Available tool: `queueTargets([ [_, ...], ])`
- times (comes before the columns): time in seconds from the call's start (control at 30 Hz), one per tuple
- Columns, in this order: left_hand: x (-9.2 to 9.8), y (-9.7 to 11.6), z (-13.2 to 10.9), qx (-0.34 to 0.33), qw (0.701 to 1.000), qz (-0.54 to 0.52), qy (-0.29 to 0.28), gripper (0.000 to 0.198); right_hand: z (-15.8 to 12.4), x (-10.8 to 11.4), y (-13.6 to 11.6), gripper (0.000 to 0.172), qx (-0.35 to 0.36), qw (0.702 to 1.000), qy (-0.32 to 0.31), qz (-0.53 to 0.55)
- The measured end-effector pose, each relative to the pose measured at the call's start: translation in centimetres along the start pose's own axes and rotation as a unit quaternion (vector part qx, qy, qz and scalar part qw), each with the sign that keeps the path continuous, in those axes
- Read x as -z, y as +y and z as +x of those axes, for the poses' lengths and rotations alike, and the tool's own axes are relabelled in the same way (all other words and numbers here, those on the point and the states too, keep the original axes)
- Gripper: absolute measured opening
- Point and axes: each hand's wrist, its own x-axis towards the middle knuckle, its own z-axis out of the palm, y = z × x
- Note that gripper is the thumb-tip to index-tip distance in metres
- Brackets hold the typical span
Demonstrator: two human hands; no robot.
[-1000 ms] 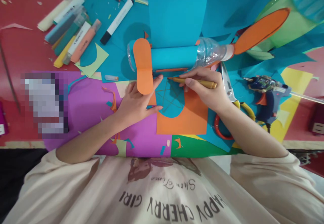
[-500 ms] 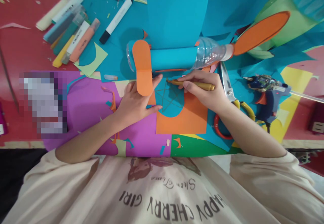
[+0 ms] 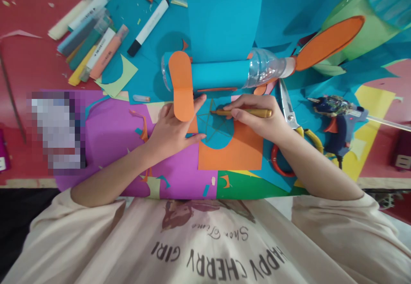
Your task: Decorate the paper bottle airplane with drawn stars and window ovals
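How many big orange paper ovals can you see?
2. One oval sits at the bottle's wide end, by the left hand; the other oval lies beyond the bottle's cap, upper right. The blue paper may hide more.

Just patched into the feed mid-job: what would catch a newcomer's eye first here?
At centre, the right hand holds a gold pen with its tip on a star outline drawn on a blue paper piece, which the left hand presses flat. Just beyond lies a clear bottle sleeved in blue paper, with an orange paddle at its end. A glue gun lies at the right, and markers are heaped at far left.
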Motion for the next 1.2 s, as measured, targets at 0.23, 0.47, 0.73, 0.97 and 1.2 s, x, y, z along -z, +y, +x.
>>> queueTargets([
  [0.23, 0.04, -0.03, 0.04, 0.002, 1.000, -0.012, -0.007, 0.077, -0.03, -0.09, 0.07, 0.029, 0.005, 1.000, -0.002, 0.016],
  [0.47, 0.11, -0.03, 0.00, 0.001, 1.000, -0.011, -0.001, 0.076, 0.11, -0.27, 0.34, 0.033, -0.008, 0.996, 0.057, 0.061],
  [0.73, 0.25, 0.06, 0.02, 0.007, 1.000, -0.003, -0.013, 0.077, 0.09, -0.34, 0.11, 0.024, 0.004, 0.996, 0.087, 0.014],
  [0.97, 0.30, 0.09, 0.11, 0.009, 1.000, -0.019, -0.020, 0.080, -0.09, -0.55, 0.21, 0.019, 0.001, 0.997, 0.073, -0.003],
  [1.2, 0.33, 0.06, 0.09, 0.007, 1.000, -0.015, -0.014, 0.078, -0.29, -0.59, 0.14, 0.016, -0.001, 0.998, 0.061, -0.013],
])
